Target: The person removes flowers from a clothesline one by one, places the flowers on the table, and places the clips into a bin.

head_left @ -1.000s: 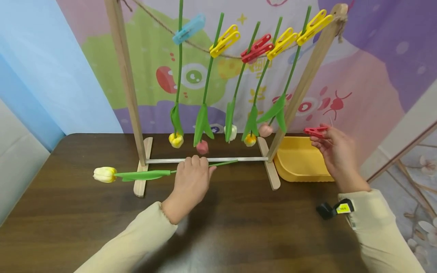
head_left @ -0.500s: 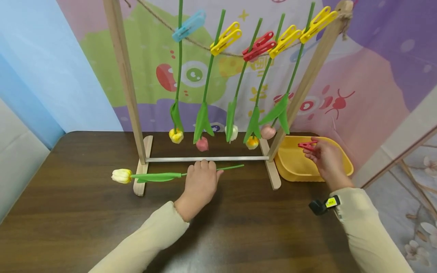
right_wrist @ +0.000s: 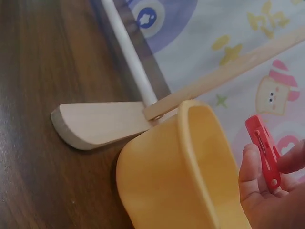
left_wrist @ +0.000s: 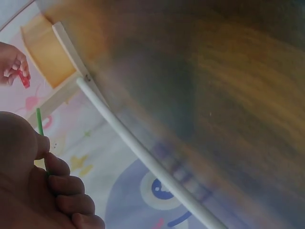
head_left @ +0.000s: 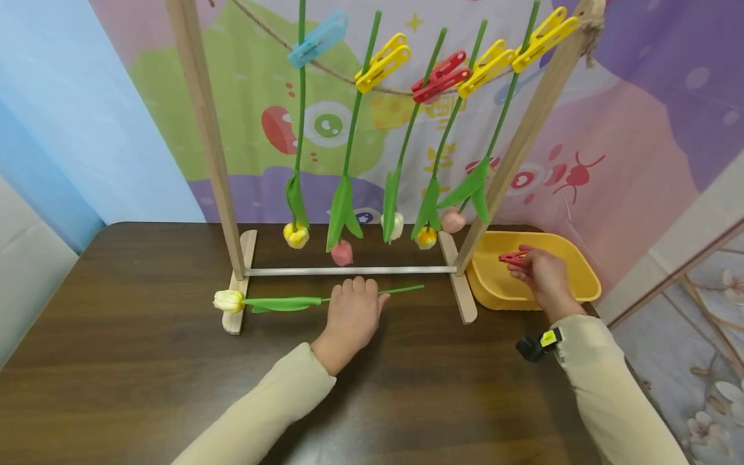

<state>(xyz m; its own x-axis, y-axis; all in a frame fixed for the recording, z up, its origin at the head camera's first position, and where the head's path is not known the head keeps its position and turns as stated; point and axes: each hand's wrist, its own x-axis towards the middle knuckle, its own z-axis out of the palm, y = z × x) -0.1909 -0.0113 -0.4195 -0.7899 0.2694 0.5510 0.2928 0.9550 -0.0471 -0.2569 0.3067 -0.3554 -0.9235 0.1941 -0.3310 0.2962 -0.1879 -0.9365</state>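
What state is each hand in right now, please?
Left hand: closed, holding the pale yellow tulip by its stem.
Right hand: closed, holding a red clothespin.

We have our left hand [left_wrist: 43,186] near the white rod [left_wrist: 143,154], a thin green stem [left_wrist: 39,119] in its grip. Beyond the rod's far end, past a wooden foot [left_wrist: 67,44], are the yellow basket [left_wrist: 50,55] and our right hand [left_wrist: 10,67], gripping a red clip [left_wrist: 24,80]. Desk [left_wrist: 233,95] spreads along one side of the rod, patterned cloth [left_wrist: 116,162] along the other.
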